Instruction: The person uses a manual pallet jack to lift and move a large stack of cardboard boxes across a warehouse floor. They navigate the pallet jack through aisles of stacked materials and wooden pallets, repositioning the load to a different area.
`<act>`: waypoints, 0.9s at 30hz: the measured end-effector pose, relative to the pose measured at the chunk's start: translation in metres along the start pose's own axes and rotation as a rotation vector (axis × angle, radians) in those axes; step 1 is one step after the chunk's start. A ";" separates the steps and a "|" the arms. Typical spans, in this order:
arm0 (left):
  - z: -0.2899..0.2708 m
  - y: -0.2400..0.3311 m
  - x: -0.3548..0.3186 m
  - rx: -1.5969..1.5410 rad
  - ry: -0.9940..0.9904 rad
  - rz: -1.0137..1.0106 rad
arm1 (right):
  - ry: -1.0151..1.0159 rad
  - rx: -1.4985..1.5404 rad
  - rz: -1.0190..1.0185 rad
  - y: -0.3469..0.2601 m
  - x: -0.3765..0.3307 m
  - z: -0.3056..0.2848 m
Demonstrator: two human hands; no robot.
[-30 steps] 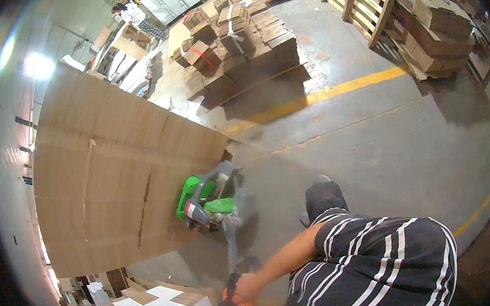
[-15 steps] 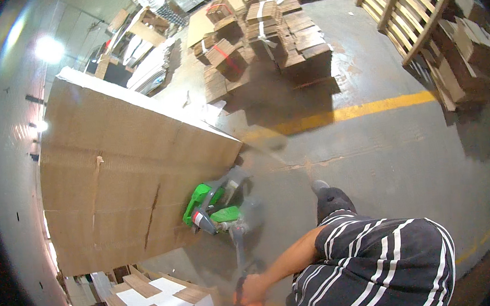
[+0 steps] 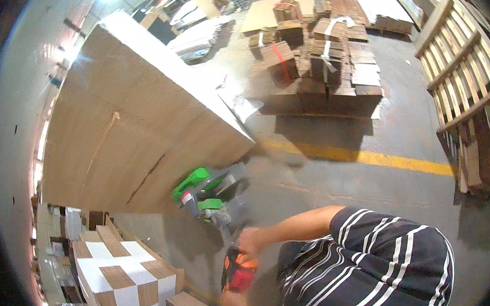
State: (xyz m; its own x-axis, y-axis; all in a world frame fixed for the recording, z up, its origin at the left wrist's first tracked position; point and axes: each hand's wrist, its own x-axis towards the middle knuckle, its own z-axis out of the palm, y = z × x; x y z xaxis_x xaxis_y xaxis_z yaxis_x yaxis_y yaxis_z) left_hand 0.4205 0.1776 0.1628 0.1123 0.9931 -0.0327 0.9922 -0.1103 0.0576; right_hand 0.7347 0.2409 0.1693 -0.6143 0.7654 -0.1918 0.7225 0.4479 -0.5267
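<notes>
A green and grey pallet truck [image 3: 207, 205] stands at the near end of a tall stack of brown cardboard [image 3: 133, 121]. Its tiller head is an orange, red and black handle [image 3: 244, 273], close to my body. My right hand [image 3: 250, 242] is closed round the upper side of this handle. At the lower side of the handle is my left hand [image 3: 232, 301], closed on it with its fingers partly hidden. My right arm comes from a black sleeve with white stripes. The lower part of the stack is hidden behind the truck.
Brown and white cardboard stacks [image 3: 122, 277] stand at the near left. Strapped cardboard bundles [image 3: 329, 54] lie on piled sheets beyond a yellow floor line [image 3: 395, 161]. A wooden pallet [image 3: 462, 67] leans at the right, with cardboard pieces [image 3: 486, 151] below it.
The view has swung, so the far bundles and pallet sit lower and further right. My left hand and more of the handle have come into sight. My right hand stays on the handle.
</notes>
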 end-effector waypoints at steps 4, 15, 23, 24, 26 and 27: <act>-0.007 0.036 0.027 0.004 -0.080 -0.001 | 0.067 0.011 -0.063 0.044 0.017 -0.006; 0.047 0.124 0.114 -0.062 -0.244 0.064 | 0.101 -0.200 -0.005 0.182 0.044 -0.071; 0.061 0.075 0.152 -0.052 -0.154 0.117 | 0.021 -0.191 -0.094 0.189 0.104 -0.089; 0.061 0.069 0.156 -0.029 -0.096 0.131 | 0.043 -0.158 -0.131 0.191 0.114 -0.089; 0.060 0.049 0.164 -0.092 0.050 0.189 | 0.046 -0.081 -0.204 0.187 0.135 -0.087; 0.061 0.039 0.171 -0.103 0.059 0.174 | 0.055 -0.105 -0.202 0.184 0.147 -0.087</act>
State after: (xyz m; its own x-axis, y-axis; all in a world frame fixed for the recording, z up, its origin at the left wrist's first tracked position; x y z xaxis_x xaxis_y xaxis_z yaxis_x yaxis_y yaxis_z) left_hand 0.4818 0.3409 0.0984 0.2754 0.9603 0.0446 0.9471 -0.2790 0.1587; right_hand 0.8052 0.4759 0.1160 -0.7337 0.6781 -0.0442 0.6173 0.6380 -0.4603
